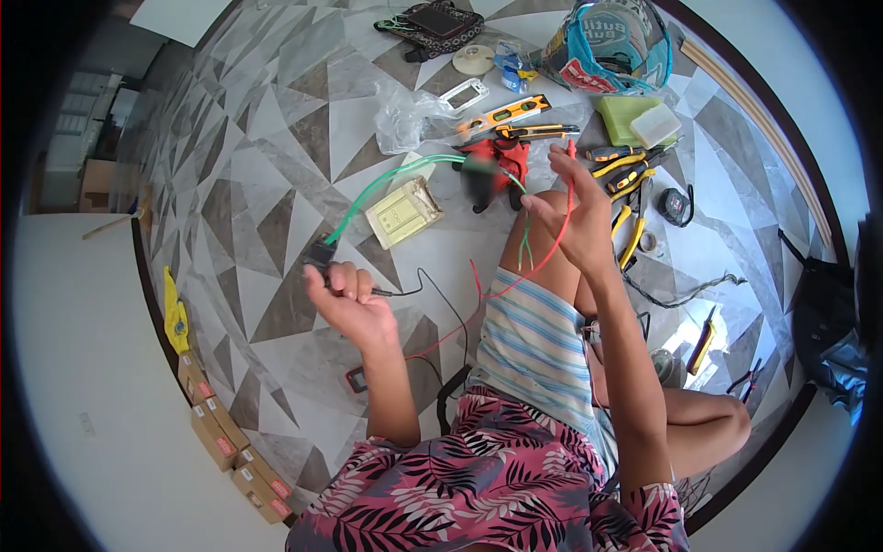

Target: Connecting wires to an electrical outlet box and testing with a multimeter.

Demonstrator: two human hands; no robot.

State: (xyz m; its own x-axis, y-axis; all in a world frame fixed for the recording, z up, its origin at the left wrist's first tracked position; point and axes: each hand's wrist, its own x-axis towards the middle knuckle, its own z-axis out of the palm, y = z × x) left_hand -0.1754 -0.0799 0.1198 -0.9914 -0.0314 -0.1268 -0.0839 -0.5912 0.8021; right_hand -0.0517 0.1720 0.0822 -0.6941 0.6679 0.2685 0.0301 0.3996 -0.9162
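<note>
My left hand is closed around a thin black probe with a black lead, and a green wire runs up from that fist toward the tools. Raised above my knee, my right hand pinches a red wire that loops down across my striped shorts; short green wire ends hang under its fingers. A beige switch plate lies on the patterned floor between the two hands. A small dark meter sits on the floor beside my left forearm.
Beyond my knee lie a red tool, a yellow level, yellow-handled pliers, a tape measure, a clear plastic bag and a blue shopping bag. Small cardboard boxes line the wall at left.
</note>
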